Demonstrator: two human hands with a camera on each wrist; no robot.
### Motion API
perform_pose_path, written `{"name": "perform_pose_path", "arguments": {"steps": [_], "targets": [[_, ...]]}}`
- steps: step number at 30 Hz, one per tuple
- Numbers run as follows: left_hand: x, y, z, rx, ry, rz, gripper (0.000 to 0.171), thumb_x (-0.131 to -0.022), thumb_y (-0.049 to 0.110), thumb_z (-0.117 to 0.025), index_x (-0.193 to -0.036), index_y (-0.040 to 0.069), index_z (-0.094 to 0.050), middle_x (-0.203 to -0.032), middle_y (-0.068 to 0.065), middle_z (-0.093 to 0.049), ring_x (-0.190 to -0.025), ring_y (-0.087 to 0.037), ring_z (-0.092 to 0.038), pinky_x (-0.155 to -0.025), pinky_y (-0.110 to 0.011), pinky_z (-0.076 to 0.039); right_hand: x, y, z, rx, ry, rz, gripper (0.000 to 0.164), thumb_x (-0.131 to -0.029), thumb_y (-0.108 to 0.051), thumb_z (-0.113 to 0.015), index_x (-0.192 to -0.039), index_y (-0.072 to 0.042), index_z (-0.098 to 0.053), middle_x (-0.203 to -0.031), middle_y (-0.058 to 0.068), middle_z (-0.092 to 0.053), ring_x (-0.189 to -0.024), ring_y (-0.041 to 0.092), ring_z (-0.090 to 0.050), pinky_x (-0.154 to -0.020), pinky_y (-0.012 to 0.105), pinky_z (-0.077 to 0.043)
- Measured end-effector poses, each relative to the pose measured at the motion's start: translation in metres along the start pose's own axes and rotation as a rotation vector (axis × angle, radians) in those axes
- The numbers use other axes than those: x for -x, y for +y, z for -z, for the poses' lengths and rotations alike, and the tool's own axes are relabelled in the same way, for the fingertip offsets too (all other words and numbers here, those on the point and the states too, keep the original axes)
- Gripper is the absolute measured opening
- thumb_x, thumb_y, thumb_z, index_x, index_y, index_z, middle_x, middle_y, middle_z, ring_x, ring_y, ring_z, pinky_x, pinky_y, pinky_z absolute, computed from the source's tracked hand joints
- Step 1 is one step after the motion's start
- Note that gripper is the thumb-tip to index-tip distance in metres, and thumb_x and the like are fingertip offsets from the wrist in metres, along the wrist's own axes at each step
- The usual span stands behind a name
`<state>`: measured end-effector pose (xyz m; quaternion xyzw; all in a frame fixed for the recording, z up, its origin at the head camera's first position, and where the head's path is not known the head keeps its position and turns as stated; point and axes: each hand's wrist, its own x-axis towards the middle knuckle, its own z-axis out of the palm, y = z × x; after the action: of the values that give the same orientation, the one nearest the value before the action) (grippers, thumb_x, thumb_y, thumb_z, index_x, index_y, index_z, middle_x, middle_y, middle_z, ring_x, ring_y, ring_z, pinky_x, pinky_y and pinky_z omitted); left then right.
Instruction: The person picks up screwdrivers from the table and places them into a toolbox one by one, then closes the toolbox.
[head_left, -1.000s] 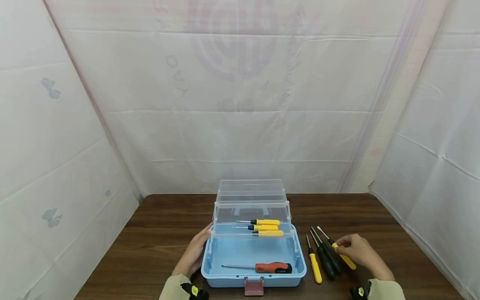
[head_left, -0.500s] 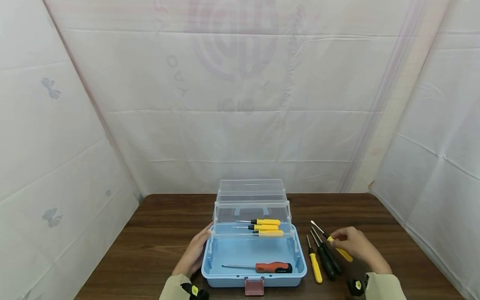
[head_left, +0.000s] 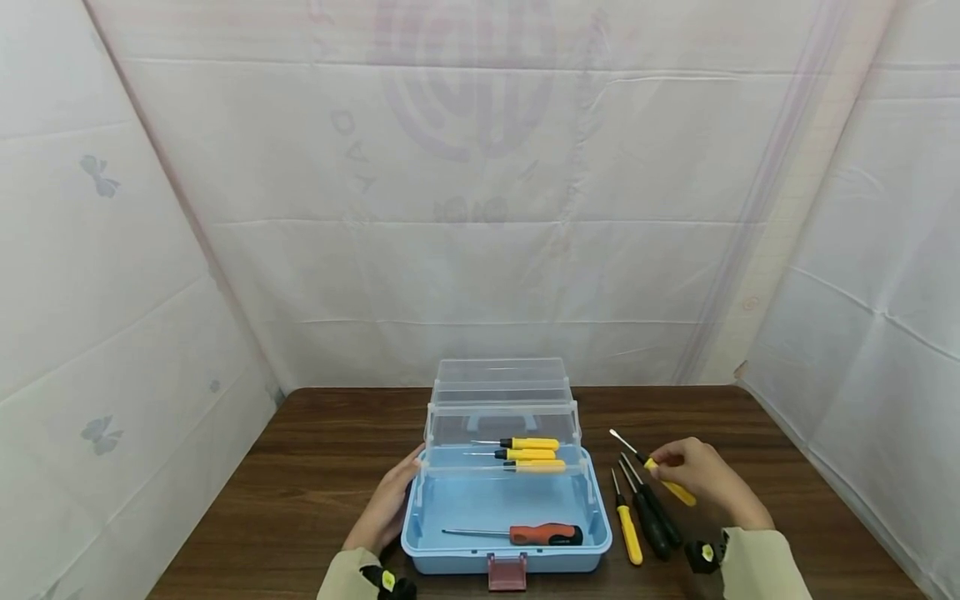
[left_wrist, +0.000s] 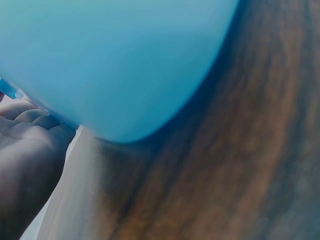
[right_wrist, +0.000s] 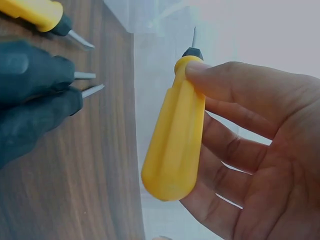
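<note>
In the head view a light-blue toolbox (head_left: 495, 500) stands with its clear upper part raised behind it. My left hand (head_left: 390, 502) rests along the toolbox's left side; in the left wrist view the palm (left_wrist: 30, 145) lies near the blue wall (left_wrist: 120, 75) and its fingertips are hidden. My right hand (head_left: 705, 473) pinches a yellow-handled screwdriver (head_left: 675, 490) between thumb and fingers. The right wrist view has the thumb on the top of the yellow handle (right_wrist: 172, 145), its shaft pointing away. An orange-and-black screwdriver (head_left: 545, 534) lies in the toolbox.
Several yellow screwdrivers (head_left: 531, 455) lie in the clear tray of the toolbox. To its right on the wooden table (head_left: 300, 492) are another yellow screwdriver (head_left: 630, 535) and two dark-handled screwdrivers (head_left: 654, 529). A pink latch (head_left: 507, 573) hangs at the toolbox front.
The right hand has moved forward and left with the yellow screwdriver, away from the dark-handled ones. The left hand and the toolbox have stayed in place.
</note>
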<state>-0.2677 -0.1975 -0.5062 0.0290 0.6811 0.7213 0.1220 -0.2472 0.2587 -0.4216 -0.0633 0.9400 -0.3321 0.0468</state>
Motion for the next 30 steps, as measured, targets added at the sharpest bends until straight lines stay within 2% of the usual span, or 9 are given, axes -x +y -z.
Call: {"name": "perform_pose_path", "arguments": {"steps": [7, 15, 30], "targets": [[0.001, 0.0, 0.0, 0.012, 0.007, -0.005, 0.062, -0.102, 0.04, -0.039, -0.154, 0.01, -0.021, -0.159, -0.022, -0.013, -0.145, -0.043, -0.016, -0.114, -0.059, -0.021, -0.004, -0.01, 0.002, 0.027, 0.001, 0.035, 0.025, -0.086, -0.013, -0.069, -0.106, 0.002, -0.07, -0.098, 0.01, -0.07, -0.083, 0.018, -0.063, -0.071, 0.039, -0.056], [0.003, 0.001, -0.001, 0.012, 0.018, -0.002, 0.06, -0.103, 0.038, -0.037, -0.154, 0.01, -0.021, -0.159, -0.022, -0.014, -0.144, -0.043, -0.017, -0.114, -0.06, -0.022, -0.009, -0.018, 0.004, 0.035, -0.005, 0.116, 0.023, -0.088, -0.014, -0.068, -0.105, 0.0, -0.071, -0.097, 0.008, -0.07, -0.082, 0.016, -0.061, -0.07, 0.036, -0.055], [0.003, 0.001, -0.002, 0.019, 0.008, -0.01, 0.062, -0.103, 0.038, -0.038, -0.154, 0.009, -0.02, -0.159, -0.022, -0.012, -0.145, -0.043, -0.016, -0.114, -0.06, -0.021, -0.018, -0.035, 0.002, 0.043, 0.004, 0.157, 0.02, -0.088, -0.012, -0.068, -0.104, -0.002, -0.072, -0.096, 0.007, -0.07, -0.081, 0.015, -0.06, -0.073, 0.037, -0.056]]}}
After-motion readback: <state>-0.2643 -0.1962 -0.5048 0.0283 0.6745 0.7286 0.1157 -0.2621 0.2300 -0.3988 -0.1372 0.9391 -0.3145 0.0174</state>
